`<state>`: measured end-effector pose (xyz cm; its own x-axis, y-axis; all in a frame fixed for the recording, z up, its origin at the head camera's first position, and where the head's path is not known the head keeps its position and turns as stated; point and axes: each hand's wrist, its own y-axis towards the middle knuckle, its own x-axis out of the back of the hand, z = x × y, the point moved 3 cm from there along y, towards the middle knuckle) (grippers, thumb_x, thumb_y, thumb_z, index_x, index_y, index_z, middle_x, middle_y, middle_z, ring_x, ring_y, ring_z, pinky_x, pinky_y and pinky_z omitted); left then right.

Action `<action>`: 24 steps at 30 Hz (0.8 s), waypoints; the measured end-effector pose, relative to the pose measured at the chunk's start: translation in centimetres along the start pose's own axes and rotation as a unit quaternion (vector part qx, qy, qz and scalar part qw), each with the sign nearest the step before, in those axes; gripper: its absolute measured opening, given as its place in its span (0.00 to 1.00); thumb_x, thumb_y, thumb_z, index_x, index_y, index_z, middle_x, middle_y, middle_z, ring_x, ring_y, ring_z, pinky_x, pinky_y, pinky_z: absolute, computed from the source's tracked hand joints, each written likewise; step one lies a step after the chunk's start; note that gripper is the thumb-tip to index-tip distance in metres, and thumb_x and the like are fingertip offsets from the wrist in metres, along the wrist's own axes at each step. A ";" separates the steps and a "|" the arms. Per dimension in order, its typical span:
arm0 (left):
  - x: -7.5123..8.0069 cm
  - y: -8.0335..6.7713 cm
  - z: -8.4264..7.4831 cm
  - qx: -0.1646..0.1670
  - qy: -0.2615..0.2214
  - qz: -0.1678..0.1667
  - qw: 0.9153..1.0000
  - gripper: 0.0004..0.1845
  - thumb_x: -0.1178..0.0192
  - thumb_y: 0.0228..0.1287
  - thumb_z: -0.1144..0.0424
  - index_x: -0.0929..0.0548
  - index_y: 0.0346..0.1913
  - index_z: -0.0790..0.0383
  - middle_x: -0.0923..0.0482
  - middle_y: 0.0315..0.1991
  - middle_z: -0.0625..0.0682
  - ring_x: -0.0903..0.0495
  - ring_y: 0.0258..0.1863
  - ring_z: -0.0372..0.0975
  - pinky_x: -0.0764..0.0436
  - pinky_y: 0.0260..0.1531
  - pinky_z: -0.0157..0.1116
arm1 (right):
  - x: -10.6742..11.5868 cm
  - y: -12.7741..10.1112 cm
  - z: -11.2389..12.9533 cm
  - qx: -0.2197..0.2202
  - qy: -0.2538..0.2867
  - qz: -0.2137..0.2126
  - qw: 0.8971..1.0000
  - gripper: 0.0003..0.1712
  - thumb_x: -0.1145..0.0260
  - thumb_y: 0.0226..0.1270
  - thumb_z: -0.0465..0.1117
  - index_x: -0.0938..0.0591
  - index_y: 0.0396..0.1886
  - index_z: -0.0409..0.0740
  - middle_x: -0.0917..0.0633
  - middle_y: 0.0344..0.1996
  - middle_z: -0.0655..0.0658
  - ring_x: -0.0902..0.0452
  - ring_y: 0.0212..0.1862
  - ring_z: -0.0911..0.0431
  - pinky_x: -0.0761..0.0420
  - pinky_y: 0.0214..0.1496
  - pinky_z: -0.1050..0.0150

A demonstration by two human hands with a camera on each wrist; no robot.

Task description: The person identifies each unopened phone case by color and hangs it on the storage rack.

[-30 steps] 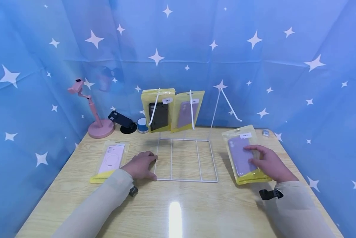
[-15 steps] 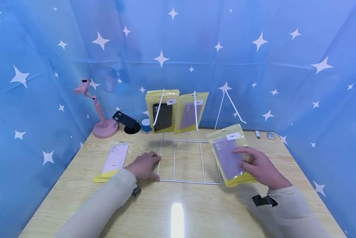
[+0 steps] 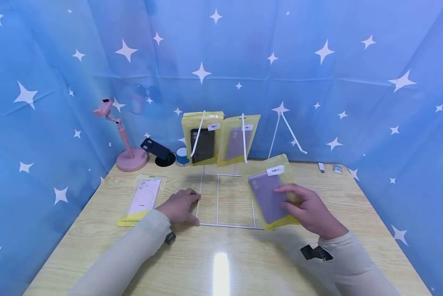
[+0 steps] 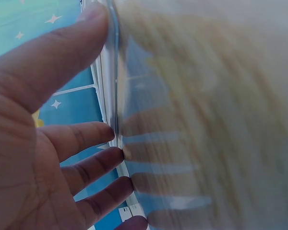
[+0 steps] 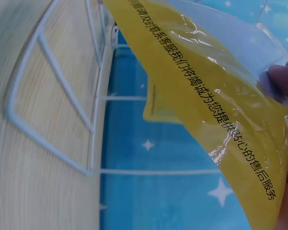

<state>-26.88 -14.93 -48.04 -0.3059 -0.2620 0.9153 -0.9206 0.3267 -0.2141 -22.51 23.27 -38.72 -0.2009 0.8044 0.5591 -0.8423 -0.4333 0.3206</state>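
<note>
Holding the purple case packet (image 3: 269,196), the right hand (image 3: 310,211) has carried it leftward over the wire rack (image 3: 221,199).

My left hand (image 4: 24,143) fills the frame's left side, palm toward the lens. My fingers (image 4: 86,165) lie straight, tips touching the white wire rack (image 4: 110,91) where it meets the bench (image 4: 206,120) (wood grain, blurred). My thumb rests along the wire.

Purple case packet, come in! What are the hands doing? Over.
Right hand grips purple case packet, lifted over white wire rack. Left hand rests on rack's left edge, fingers straight. Nothing in the way.
</note>
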 end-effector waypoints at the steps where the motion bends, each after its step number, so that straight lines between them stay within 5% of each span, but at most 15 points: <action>1: 0.0 0.0 0.0 -0.001 0.002 0.000 1.000 0.51 0.19 0.52 0.41 0.27 0.78 0.54 0.31 0.75 0.54 0.31 0.74 0.51 0.31 0.75 0.54 | -0.1 0.0 0.3 0.010 -0.001 -0.003 1.000 0.21 0.34 0.70 0.24 0.15 0.59 0.44 0.17 0.60 0.35 0.17 0.53 0.50 0.11 0.45 0.58; 6: -0.1 0.1 0.1 -0.001 0.004 0.000 1.000 0.51 0.19 0.52 0.41 0.27 0.77 0.54 0.30 0.75 0.55 0.31 0.73 0.52 0.31 0.74 0.54 | -0.7 0.2 1.8 0.051 0.008 -0.010 0.999 0.23 0.34 0.68 0.21 0.14 0.57 0.45 0.15 0.58 0.41 0.17 0.53 0.62 0.10 0.44 0.56; 14: -0.1 0.2 0.3 0.005 -0.003 0.004 1.000 0.51 0.19 0.52 0.41 0.28 0.78 0.53 0.31 0.76 0.53 0.32 0.74 0.52 0.31 0.74 0.54 | -1.1 0.3 3.6 0.121 0.010 -0.006 0.993 0.28 0.36 0.63 0.16 0.14 0.55 0.46 0.15 0.56 0.54 0.18 0.51 0.61 0.10 0.41 0.59; 24: 0.0 0.2 0.1 0.006 -0.005 0.008 1.000 0.52 0.19 0.52 0.40 0.28 0.78 0.53 0.31 0.76 0.54 0.31 0.73 0.52 0.30 0.74 0.54 | -1.3 0.9 5.0 0.154 -0.026 -0.009 0.988 0.29 0.33 0.60 0.16 0.14 0.55 0.47 0.13 0.53 0.39 0.17 0.52 0.57 0.10 0.42 0.57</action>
<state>-27.05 -14.99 -48.14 -0.3223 -0.2661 0.9085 -0.9188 0.3191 -0.2325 -20.55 19.79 -35.32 -0.1543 0.7943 0.5876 -0.6519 -0.5287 0.5435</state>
